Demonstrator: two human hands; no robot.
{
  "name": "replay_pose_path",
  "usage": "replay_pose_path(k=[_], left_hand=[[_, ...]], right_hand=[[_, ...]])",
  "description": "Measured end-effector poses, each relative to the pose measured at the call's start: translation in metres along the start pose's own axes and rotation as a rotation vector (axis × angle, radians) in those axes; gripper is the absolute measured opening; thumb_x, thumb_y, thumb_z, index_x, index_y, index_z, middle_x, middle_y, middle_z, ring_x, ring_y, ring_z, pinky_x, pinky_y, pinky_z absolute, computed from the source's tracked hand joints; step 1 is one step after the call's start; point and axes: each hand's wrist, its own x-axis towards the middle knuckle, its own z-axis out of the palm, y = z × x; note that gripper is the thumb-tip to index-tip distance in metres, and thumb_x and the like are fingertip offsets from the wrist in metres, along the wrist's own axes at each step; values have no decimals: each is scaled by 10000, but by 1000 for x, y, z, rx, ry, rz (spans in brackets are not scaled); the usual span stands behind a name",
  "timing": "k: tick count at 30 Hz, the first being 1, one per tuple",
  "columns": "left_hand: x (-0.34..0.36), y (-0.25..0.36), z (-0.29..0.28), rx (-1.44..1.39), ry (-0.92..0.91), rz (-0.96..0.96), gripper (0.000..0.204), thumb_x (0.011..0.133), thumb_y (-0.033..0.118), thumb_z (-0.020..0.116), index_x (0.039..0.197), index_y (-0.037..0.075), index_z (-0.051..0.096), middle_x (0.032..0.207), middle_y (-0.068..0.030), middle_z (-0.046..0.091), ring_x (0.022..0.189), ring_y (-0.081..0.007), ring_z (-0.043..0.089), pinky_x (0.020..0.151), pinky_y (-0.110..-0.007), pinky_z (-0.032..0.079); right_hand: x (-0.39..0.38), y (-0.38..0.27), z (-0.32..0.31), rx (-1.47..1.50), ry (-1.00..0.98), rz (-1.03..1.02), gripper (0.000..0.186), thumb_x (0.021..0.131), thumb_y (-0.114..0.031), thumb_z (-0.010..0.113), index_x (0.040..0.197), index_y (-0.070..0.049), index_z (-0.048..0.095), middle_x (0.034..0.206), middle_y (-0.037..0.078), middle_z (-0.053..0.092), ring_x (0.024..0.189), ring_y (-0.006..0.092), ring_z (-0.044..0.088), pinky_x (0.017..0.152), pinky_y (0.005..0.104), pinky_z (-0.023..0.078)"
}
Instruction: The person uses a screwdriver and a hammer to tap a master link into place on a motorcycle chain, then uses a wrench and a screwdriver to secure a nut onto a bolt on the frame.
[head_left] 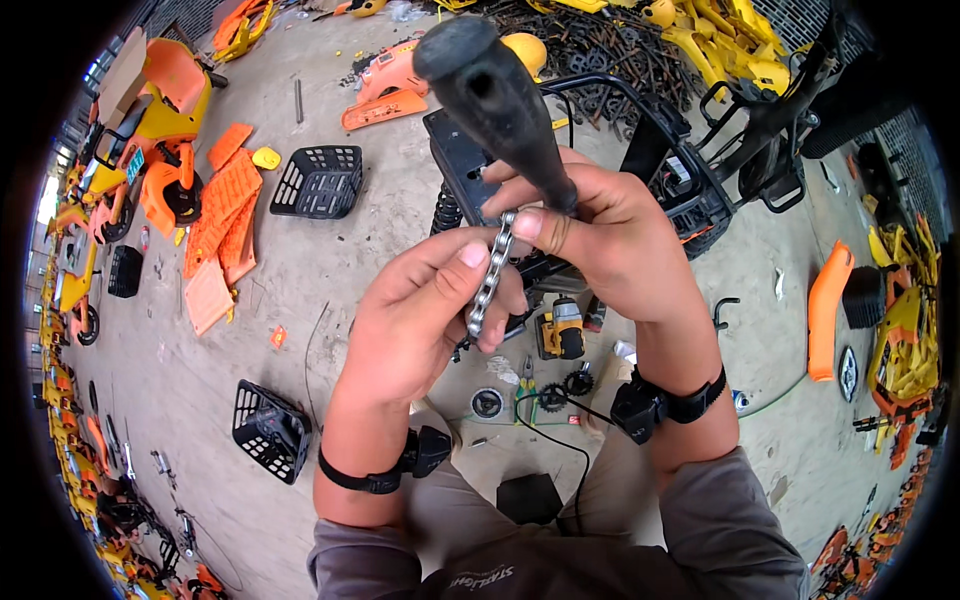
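A silver roller chain (487,290) hangs between my two hands in front of me. My left hand (400,315) pinches it, thumb lying along the links and fingers curled behind. The thumb and fingers of my right hand (625,235) close at the chain's upper end. A black tapered handle (510,120) with a hole near its thick end rises from my right hand's grip; its working end is hidden by the fingers. Behind the hands is a dark vehicle frame (690,200), partly covered by them.
Below the hands lie a yellow-black cordless drill (562,328), green-handled pliers (526,380), dark sprockets (552,397) and a round toothed part (487,403). Black baskets (318,180) and orange panels (218,220) are to the left. Dark metal parts (610,60) are heaped at the back.
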Motion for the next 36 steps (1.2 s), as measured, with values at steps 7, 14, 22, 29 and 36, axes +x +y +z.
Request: replay_pose_path(k=[7,14,22,29,36], left_hand=[[-7,-10,-7,-18,-99,24,396,1055,226,541,1363,-23,552,971,-118,692,789,-173,650,693,-290,517],[-20,-12,4,-83,-14,48,413,1056,210,540,1417,11,523,1120,-137,675,841,-175,670,762,-308,560],[-31,-25,17,-197,60,122,452,1057,197,520,1465,13,458,1195,-134,656,956,-213,707,838,-392,622],[-37,-30,26,-202,68,144,448,1055,190,522,1463,14,461,1213,-135,652,982,-232,704,859,-394,621],[-38,-34,37,-179,109,167,416,1053,154,523,1441,8,488,1210,-136,652,968,-221,699,850,-383,620]], right_hand=[[-22,-68,-31,-73,467,-205,423,1041,-241,423,1145,103,646,1040,147,652,806,151,587,744,280,471],[-68,-105,-60,-255,471,-506,569,1101,-364,252,1014,48,634,734,93,534,585,132,469,528,255,439],[-82,-99,-20,-239,367,-599,565,1082,-471,360,869,17,549,699,120,498,509,137,465,444,235,410],[-96,-98,-5,-316,382,-580,536,1043,-492,478,863,2,580,726,117,541,563,130,497,512,240,393],[-103,-103,-3,-544,364,-643,473,1072,-413,428,884,4,550,718,109,479,551,151,461,487,260,417]])
